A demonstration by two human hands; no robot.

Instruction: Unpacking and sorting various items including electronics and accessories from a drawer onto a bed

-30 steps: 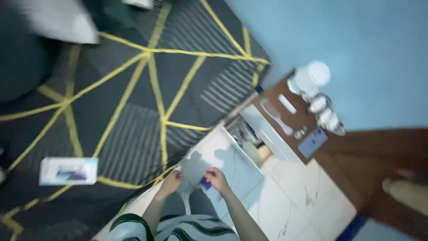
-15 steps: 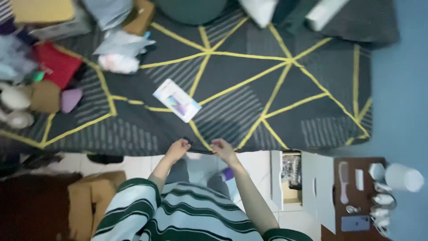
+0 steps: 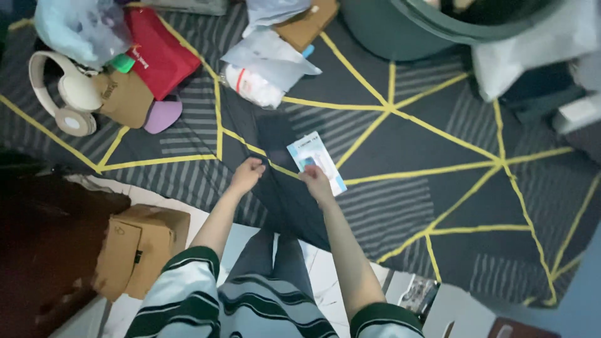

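While both hands bunch the dark sheet [image 3: 400, 144] with yellow lines on the bed:
Far left: cream headphones [image 3: 66, 94], red pouch [image 3: 159, 53]; cardboard box [image 3: 141, 247] on the floor
Left hand [image 3: 246, 174]: fingers curled, pinching a fold
Right hand [image 3: 315, 179]: fingers closed on the fold, touching the small white box [image 3: 316, 161]
Right: green bin [image 3: 432, 25], cut off by the top edge
Blurred: white bags

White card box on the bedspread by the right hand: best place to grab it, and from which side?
Take the small white box across its two long edges, near the far end, coming from above. It lies flat and slanted on the dark bedspread, and the right hand already covers its near end. The far end is bare, and its narrow width looks easy for fingers to span. The left hand grips the fabric beside it.
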